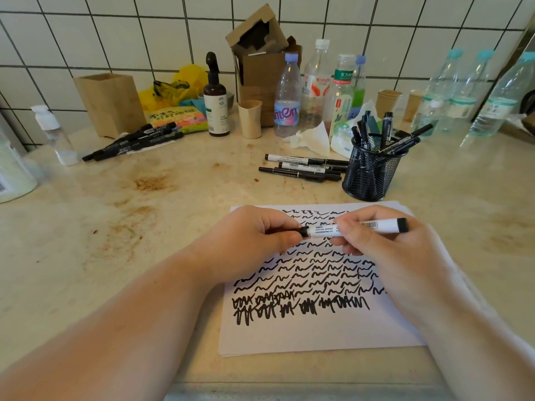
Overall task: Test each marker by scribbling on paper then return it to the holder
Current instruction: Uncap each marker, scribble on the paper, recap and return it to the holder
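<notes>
Left hand fingers (285, 237): curled shut around the black cap end of the marker, thumb under, knuckles toward the camera; the cap itself is mostly hidden in the grip.
Left hand (249, 241): centre of the frame, held over the upper left part of the paper.
Right hand fingers (343, 227): pinched closed on the white barrel just right of its middle.
Right hand (385, 250): right of centre, over the right side of the paper.
Marker (356, 227): held between both hands above the sheet; long axis runs nearly level across the frame, left to right, the right end a little higher; capped end points left, black tail end points right and sticks out past the right hand; barcode visible on the barrel.
Paper (318, 334): white sheet in the lower centre of the frame, flat on the bench, covered with rows of black wavy scribbles and a denser band below them; the lower strip is blank.
Holder (369, 175): black mesh cup, upright, above and right of the paper, with several black markers standing in it, tilted.
Loose markers (304, 166): a few lying flat just left of the holder, long axes roughly level.
Second marker pile (133, 141): upper left, slanting up to the right.
Bench (144, 227): pale, stained stone.
Bottles (315, 88): along the tiled wall at the top.
</notes>
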